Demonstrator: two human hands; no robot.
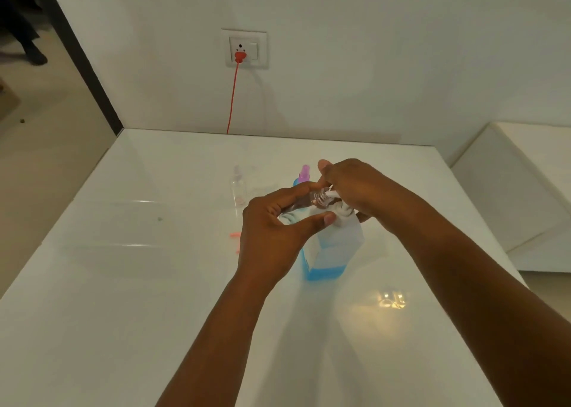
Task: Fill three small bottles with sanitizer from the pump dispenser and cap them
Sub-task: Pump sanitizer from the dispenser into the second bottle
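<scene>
At centre frame, on the glossy white table (123,283), your left hand (278,230) curls its fingers around a small clear bottle (318,197), tilting its threaded neck to the white nozzle of the pump dispenser (335,249). Your right hand (355,187) is on the pump head, fingers bent over it. Blue liquid sits low in the dispenser. Just behind stands a blue bottle with a purple cap (304,174); left of it, what looks like another clear bottle (238,185).
</scene>
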